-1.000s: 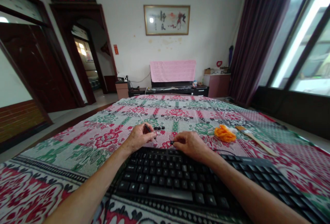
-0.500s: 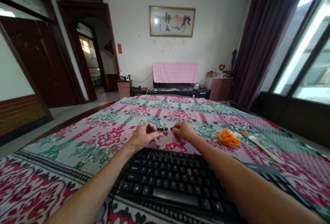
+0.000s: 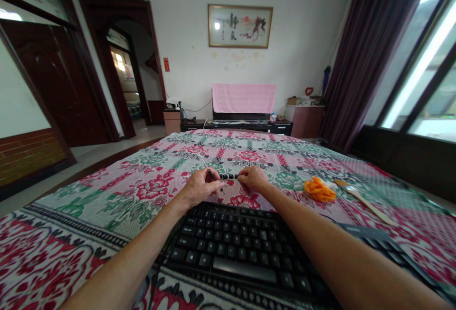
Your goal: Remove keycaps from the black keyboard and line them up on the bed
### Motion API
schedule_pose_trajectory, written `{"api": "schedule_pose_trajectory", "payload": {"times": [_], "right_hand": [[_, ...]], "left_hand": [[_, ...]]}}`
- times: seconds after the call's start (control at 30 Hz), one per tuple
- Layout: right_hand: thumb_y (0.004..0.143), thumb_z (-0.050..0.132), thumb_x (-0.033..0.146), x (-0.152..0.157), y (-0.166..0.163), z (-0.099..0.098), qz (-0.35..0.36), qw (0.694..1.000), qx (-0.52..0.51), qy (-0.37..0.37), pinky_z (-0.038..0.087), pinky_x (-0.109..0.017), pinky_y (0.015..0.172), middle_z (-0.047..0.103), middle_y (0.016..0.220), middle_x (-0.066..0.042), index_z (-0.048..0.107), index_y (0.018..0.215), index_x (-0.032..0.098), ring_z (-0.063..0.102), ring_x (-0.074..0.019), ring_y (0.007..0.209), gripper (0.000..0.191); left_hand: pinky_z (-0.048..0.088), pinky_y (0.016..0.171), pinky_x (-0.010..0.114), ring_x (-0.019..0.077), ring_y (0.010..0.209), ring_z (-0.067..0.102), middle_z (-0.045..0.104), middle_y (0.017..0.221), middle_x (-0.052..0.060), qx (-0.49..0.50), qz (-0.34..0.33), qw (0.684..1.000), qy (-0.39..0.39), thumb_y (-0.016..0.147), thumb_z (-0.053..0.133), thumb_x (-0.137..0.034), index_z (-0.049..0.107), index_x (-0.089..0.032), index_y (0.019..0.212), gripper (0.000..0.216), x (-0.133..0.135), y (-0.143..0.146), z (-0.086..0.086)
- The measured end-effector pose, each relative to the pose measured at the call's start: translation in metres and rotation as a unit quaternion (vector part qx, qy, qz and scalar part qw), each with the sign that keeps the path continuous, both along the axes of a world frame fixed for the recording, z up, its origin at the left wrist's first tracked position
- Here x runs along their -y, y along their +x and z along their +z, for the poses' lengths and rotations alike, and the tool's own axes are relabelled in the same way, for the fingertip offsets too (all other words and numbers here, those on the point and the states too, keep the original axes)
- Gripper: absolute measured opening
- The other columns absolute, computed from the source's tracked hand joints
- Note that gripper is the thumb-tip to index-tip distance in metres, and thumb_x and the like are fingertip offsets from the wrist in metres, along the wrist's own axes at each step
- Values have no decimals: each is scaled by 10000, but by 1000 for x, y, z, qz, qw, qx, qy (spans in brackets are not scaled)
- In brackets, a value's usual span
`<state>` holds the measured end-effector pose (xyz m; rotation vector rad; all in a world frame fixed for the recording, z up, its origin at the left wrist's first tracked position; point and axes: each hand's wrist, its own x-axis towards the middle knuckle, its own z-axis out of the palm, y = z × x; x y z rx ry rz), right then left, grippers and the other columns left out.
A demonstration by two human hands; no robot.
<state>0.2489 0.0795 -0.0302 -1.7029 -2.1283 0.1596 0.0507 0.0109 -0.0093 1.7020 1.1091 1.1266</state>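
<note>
A black keyboard [image 3: 242, 248] lies on the flowered tablecloth [image 3: 107, 205] in front of me. My left hand [image 3: 200, 188] is closed around a thin pointed tool [image 3: 210, 172] just beyond the keyboard's far edge. My right hand [image 3: 253, 179] reaches past the keyboard, its fingers pinched at the right end of a short row of loose black keycaps [image 3: 228, 176] lying on the cloth. What the fingertips hold is too small to make out.
An orange cloth [image 3: 319, 189] and a wooden-handled brush [image 3: 363, 200] lie on the table to the right. Beyond the table stand a low cabinet with a pink-covered TV [image 3: 244, 98], a doorway on the left and dark curtains by the windows on the right.
My right hand moved from the keyboard's top edge forward to the row of loose keycaps. My left hand stayed nearly still with the tool.
</note>
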Motion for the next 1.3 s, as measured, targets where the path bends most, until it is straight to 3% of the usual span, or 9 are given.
{"api": "schedule_pose_trajectory", "payload": {"times": [0.17,0.53,0.7,0.9,1.07,1.3], "right_hand": [[698,503,274,1,0,1,5,1000,-2,-7,321,-199,494,629,579,-8,709,714,200,526,-106,544,219],[700,499,302,-1,1,3,22,999,3,-31,307,-195,492,635,611,2,701,764,199,519,-98,551,236],[672,521,284,2,3,12,21,1000,4,-21,327,-198,523,649,677,-25,688,814,162,528,-113,592,251],[717,449,207,43,14,29,92,994,59,-16,308,-205,506,626,612,-31,671,684,138,501,-108,546,235],[762,391,148,85,26,42,119,985,111,-59,348,-222,619,674,795,-69,681,816,154,567,-145,707,294],[848,308,232,112,34,33,134,986,88,-46,325,-234,570,650,712,-73,638,715,146,541,-131,616,366]], "left_hand": [[408,456,189,85,479,530,553,567,-46,-8,0,1000,0,643,625,-295,498,-167,752,211,-2,-1,-2],[409,454,191,94,489,547,555,571,-48,-1,0,1000,-1,645,624,-299,504,-170,761,210,-4,-2,-5],[393,452,183,91,496,550,555,573,-39,-16,9,1000,-3,647,625,-274,498,-161,752,200,2,0,3],[443,515,221,98,515,568,577,604,-22,-3,-30,999,-25,635,634,-243,494,-151,755,206,12,10,17],[429,530,210,86,528,554,560,588,-41,-8,-91,995,-27,624,641,-220,500,-155,753,202,19,23,18],[407,553,195,82,576,540,570,634,-36,-43,-123,991,-11,637,622,-200,520,-160,766,170,25,33,12]]}}
